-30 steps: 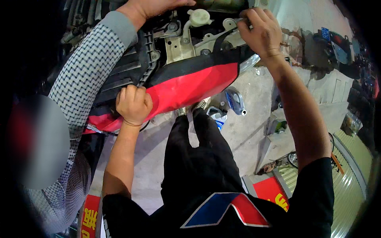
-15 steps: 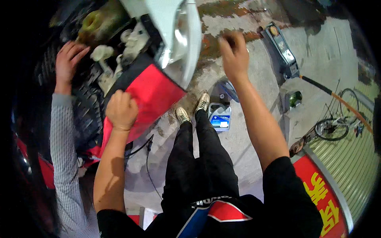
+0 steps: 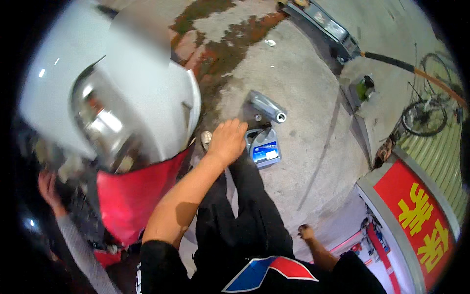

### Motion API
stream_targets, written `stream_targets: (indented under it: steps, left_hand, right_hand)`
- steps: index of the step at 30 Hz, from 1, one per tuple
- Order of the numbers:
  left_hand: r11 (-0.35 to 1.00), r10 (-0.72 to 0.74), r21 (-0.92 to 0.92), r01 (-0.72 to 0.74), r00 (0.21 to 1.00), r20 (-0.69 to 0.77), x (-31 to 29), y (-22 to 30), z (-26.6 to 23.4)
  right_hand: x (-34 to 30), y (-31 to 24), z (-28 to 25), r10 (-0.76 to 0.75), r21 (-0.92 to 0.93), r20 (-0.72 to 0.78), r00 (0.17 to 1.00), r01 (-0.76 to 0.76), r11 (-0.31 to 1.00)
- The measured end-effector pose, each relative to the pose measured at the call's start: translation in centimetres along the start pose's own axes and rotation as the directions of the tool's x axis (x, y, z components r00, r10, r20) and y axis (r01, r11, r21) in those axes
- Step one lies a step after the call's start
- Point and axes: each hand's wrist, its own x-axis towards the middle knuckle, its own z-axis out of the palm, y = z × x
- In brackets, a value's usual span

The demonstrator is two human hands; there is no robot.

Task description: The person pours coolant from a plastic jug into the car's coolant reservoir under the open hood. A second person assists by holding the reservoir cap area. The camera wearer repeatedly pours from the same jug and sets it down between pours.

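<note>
My left hand (image 3: 228, 140) is in front of me, its fingers curled under in a loose fist and nothing showing in it. In the picture it lies just left of a grey oil jug (image 3: 265, 148) with a blue label, which stands on the ground below. A grey bottle (image 3: 268, 106) lies on its side beyond the jug, with a small round cap (image 3: 258, 117) between them. Low on the right, my right hand (image 3: 307, 232) hangs by my thigh, closed and small in view; its dark fingertips hide whatever may be inside.
At left stands a white car part with a headlight (image 3: 105, 120), above a red cover (image 3: 139, 198). Another person's hand (image 3: 49, 188) reaches over the engine bay. A floor jack (image 3: 325, 27) with a long handle, a bicycle (image 3: 423, 117) and a red sign (image 3: 416, 215) are on the right.
My view has turned to the right and away from the engine bay. My left hand has swung forward from over the red cover; my right has dropped back to my side.
</note>
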Motion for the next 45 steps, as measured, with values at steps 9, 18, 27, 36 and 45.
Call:
stream_targets:
  steps: [9, 18, 27, 36, 45]
  left_hand:
    - [0.93, 0.008, 0.304, -0.208, 0.836, 0.548, 21.4, -6.0, 25.7]
    - [0.993, -0.075, 0.112, 0.036, 0.926, 0.369, 13.3, -6.2, 24.7]
    - [0.904, -0.294, -0.243, 0.352, 0.924, 0.246, -6.9, 8.4, -1.1]
    - [0.833, -0.338, -0.458, 0.311, 0.941, 0.024, -24.9, 18.7, -23.6]
    - [0.62, -0.494, -0.762, 0.185, 0.848, -0.195, -34.9, 21.7, -31.8]
  right_hand:
    - [-4.3, 7.6, 11.2, 0.0, 0.25, 0.084, 0.996, -0.021, 0.968]
    - [-0.3, 6.9, 9.3, 0.105, 0.621, 0.135, 0.985, -0.167, 0.766]
    - [-1.8, -12.9, 0.5, -0.409, 0.585, -0.091, 0.908, 0.381, 0.716]
    - [-8.4, -37.8, 3.2, -0.814, 0.871, 0.225, 0.536, 0.264, 0.415]
    - [-22.6, -47.2, 9.1, -0.846, 0.86, 0.499, -0.191, 0.234, 0.454]
